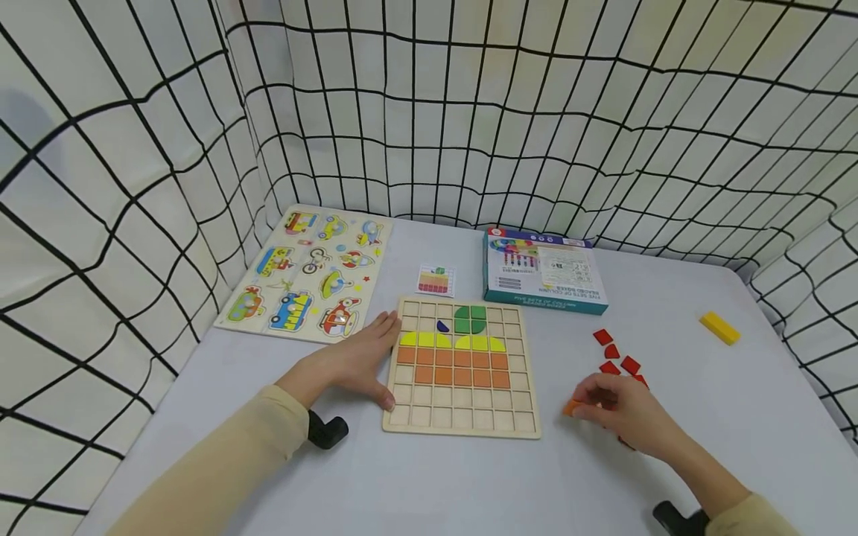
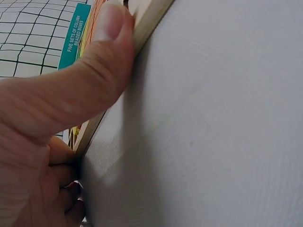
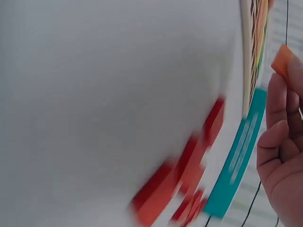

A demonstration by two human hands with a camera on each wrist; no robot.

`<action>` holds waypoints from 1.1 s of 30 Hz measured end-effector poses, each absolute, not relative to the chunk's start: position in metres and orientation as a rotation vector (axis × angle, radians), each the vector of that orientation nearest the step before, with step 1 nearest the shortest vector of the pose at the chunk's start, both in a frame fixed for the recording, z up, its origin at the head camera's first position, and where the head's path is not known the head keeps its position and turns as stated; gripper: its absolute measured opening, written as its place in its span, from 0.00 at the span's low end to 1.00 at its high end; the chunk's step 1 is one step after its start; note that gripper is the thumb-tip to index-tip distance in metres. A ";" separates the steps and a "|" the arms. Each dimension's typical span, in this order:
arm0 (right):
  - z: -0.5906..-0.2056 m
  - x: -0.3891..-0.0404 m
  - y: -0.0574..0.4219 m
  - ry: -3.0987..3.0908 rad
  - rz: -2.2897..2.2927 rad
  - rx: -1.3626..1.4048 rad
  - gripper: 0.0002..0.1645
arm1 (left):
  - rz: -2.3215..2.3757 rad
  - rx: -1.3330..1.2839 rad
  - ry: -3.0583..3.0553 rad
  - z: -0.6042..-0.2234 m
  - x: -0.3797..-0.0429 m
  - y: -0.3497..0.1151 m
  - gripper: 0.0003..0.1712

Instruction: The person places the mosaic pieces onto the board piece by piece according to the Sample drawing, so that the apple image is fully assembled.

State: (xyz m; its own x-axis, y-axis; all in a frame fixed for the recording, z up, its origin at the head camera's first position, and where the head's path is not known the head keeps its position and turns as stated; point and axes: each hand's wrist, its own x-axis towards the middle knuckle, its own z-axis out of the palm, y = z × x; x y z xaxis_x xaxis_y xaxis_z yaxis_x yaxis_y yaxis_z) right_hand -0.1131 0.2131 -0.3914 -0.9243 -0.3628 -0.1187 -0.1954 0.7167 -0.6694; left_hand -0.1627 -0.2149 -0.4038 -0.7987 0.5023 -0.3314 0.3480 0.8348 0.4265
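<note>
A wooden grid board (image 1: 462,420) lies on the table, with two rows of orange squares (image 1: 462,359), a row of yellow rounded pieces (image 1: 479,342), green pieces (image 1: 470,319) and a small dark blue piece (image 1: 442,326). My left hand (image 1: 355,361) rests against the board's left edge, thumb near the lower corner; in the left wrist view the thumb (image 2: 106,61) touches the rim. Right of the board, my right hand (image 1: 623,413) pinches an orange piece (image 3: 282,60) between thumb and fingertips, held above the table. Several red pieces (image 1: 630,365) lie just beyond that hand.
A small pattern card (image 1: 436,281) lies behind the board. Further back stand a teal-edged box (image 1: 546,272) and, at left, a vehicle picture puzzle (image 1: 308,272). A yellow block (image 1: 720,327) lies far right. Black netting (image 1: 429,112) encloses the table.
</note>
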 end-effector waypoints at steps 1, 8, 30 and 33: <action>-0.391 -0.119 0.202 2.663 -1.023 -0.439 0.10 | 0.488 0.636 2.577 -0.404 -0.163 -0.215 0.79; -0.394 -0.153 0.123 2.545 -1.043 -0.528 0.08 | 0.490 0.646 2.571 -0.403 -0.163 -0.216 0.79; -0.391 -0.187 -0.008 2.375 -0.904 -0.838 0.03 | 0.488 0.643 2.543 -0.401 -0.167 -0.220 0.77; -0.392 -0.186 -0.014 2.392 -0.864 -0.846 0.03 | 0.497 0.646 2.543 -0.402 -0.167 -0.220 0.78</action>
State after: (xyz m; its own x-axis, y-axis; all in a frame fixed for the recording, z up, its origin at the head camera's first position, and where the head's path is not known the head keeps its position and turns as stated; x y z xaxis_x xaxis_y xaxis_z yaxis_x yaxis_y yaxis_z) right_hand -0.1865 -0.0138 -0.3917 -0.7067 -0.6775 -0.2041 -0.3909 0.6142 -0.6855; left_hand -0.1669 -0.2204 -0.4016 -0.7803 0.5203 -0.3470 0.3515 0.8238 0.4448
